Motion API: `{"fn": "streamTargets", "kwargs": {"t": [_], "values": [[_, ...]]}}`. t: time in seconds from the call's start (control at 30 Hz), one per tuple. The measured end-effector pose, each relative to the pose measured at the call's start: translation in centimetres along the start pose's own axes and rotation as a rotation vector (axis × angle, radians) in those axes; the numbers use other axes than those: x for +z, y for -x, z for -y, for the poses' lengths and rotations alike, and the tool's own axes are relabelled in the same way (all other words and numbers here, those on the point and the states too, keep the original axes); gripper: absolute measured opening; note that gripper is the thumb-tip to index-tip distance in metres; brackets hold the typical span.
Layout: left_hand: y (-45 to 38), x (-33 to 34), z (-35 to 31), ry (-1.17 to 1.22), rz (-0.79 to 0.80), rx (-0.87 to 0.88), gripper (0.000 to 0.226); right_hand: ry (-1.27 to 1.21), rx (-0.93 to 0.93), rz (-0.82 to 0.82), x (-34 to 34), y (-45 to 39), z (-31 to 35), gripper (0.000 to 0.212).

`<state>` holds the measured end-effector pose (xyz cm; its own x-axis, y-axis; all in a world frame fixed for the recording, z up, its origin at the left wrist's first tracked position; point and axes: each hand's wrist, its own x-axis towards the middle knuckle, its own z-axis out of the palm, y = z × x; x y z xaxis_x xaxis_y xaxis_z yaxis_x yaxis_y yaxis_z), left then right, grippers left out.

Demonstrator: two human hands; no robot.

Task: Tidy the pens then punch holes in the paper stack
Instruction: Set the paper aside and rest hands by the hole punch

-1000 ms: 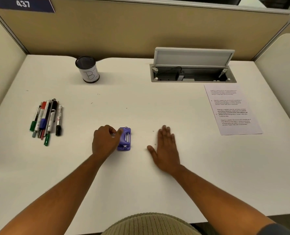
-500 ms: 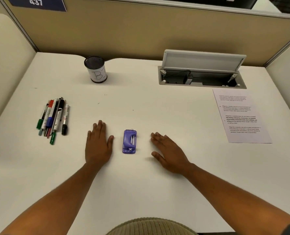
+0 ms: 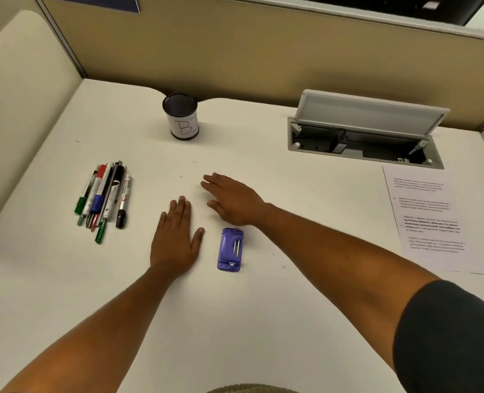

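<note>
Several pens and markers [image 3: 106,195] lie bunched side by side at the left of the white desk [image 3: 263,321]. A black mesh cup labelled "B1" [image 3: 182,117] stands upright behind them, toward the middle. A small purple hole punch [image 3: 230,249] lies flat at the desk's centre. The printed paper stack [image 3: 430,219] lies at the right. My left hand [image 3: 175,239] rests flat on the desk just left of the punch, fingers straight. My right hand [image 3: 231,198] hovers beyond the punch, fingers extended and pointing left toward the pens, holding nothing.
An open grey cable hatch [image 3: 362,137] is sunk into the desk at the back right, lid raised. Beige partition walls [image 3: 235,52] close off the back and both sides.
My left hand let go of the purple punch and now lies flat beside it. My right hand has crossed leftward over the punch, toward the pens. The view shifted left.
</note>
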<state>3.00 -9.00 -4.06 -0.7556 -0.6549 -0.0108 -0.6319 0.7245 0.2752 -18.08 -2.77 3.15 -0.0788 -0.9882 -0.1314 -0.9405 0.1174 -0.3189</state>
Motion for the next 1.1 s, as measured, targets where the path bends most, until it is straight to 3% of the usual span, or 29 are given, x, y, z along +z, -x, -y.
{"fn": "streamTargets", "kwargs": {"t": [0.17, 0.43, 0.73, 0.87, 0.93, 1.03, 1.1], "values": [[-1.0, -0.1, 0.3, -0.001, -0.008, 0.016, 0.074, 0.116, -0.062, 0.16, 0.3, -4.7, 1.6, 0.065], [-1.3, 0.0, 0.2, -0.017, -0.022, 0.019, 0.07, 0.141, -0.125, 0.254, 1.7, -7.3, 2.3, 0.059], [-1.3, 0.2, 0.4, -0.025, 0.003, 0.011, 0.074, 0.085, -0.057, 0.107, 2.9, 1.4, -5.4, 0.069], [-1.3, 0.2, 0.0, -0.016, 0.012, -0.013, 0.076, 0.059, -0.004, 0.046, 2.8, 5.8, -7.0, 0.062], [-1.3, 0.3, -0.8, 0.009, 0.005, -0.028, 0.076, 0.016, 0.062, -0.06, 2.5, 7.0, -7.0, 0.053], [-1.3, 0.6, -2.2, 0.03, 0.006, -0.014, 0.074, -0.038, 0.153, -0.212, 1.8, 7.1, -6.3, 0.046], [-1.1, 0.7, -2.6, 0.025, 0.002, -0.001, 0.073, -0.037, 0.138, -0.229, 1.4, 5.9, -5.7, 0.047]]}}
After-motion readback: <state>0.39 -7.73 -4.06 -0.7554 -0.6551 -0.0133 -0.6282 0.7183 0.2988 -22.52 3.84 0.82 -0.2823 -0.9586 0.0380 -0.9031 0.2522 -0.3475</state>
